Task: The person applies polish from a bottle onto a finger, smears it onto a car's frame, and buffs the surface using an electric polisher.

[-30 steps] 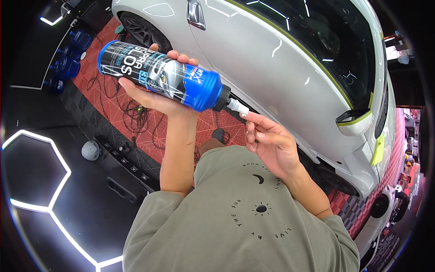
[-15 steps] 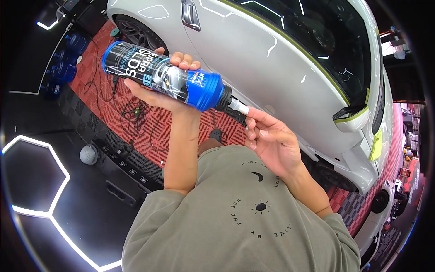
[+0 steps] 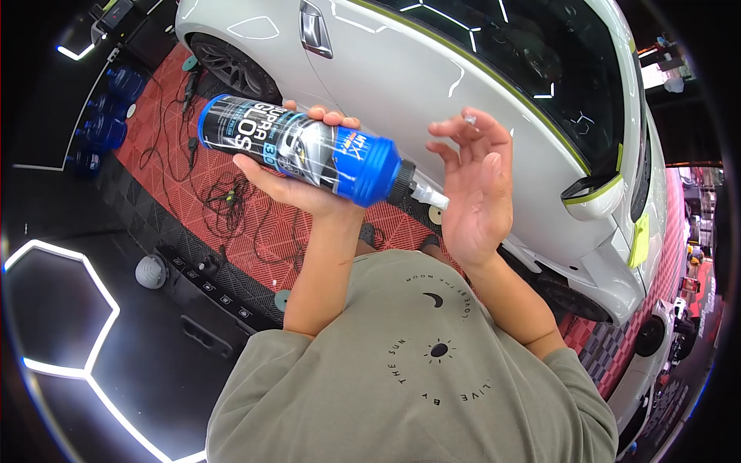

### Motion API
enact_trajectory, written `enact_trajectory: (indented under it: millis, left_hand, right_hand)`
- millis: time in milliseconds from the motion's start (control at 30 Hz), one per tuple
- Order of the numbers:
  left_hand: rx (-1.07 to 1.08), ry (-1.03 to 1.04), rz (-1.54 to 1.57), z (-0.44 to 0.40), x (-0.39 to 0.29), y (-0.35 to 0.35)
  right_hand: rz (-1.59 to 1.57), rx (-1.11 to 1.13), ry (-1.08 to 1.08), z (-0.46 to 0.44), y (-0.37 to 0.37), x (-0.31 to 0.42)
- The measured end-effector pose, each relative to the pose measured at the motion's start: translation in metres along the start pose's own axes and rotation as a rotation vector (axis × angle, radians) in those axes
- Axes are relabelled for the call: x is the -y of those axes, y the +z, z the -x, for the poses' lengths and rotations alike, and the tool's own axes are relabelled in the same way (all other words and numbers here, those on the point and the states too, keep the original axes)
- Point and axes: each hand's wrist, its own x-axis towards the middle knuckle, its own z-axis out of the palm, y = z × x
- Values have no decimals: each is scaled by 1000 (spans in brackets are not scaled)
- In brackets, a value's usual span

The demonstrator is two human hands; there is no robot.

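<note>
My left hand [image 3: 299, 191] is wrapped round a black and blue polish bottle [image 3: 312, 154], which is tilted with its nozzle low and to the right. White residue coats the nozzle [image 3: 429, 196]. Just beyond the tip, my right hand [image 3: 480, 189] is raised with its palm showing and its fingers loosely apart. It holds nothing, but a small white dab [image 3: 469, 119] sits on one fingertip. The nozzle tip overlaps the edge of the right palm in view; whether they touch I cannot tell.
A pale grey car [image 3: 386, 85] stands along the right, its side mirror [image 3: 593, 193] sticking out. Cables [image 3: 224, 197] lie tangled on the red floor tiles [image 3: 154, 147]. Blue water jugs [image 3: 108, 127] stand at the far left. A dark glossy panel with lit reflections [image 3: 46, 309] fills the lower left.
My right hand has come off the nozzle, moved up and opened out, and a white dab now shows on a fingertip. The bottle has shifted slightly right and down in my left hand.
</note>
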Motion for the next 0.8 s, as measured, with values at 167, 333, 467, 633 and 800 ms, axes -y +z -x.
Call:
enact_trajectory:
  millis: [167,333,467,633,800]
  left_hand:
    - [33,25,-60,12,14,9]
    - [-3,29,-92,15,19,4]
    - [-4,27,-87,18,22,3]
    - [-29,41,-19,23,26,6]
    - [-57,73,-44,22,26,1]
  right_hand:
    - [-111,155,111,-3,6,3]
    - [-133,158,184,0,5,5]
    - [-149,121,209,0,4,4]
    - [-152,84,218,0,9,9]
    - [-72,96,221,-2,6,6]
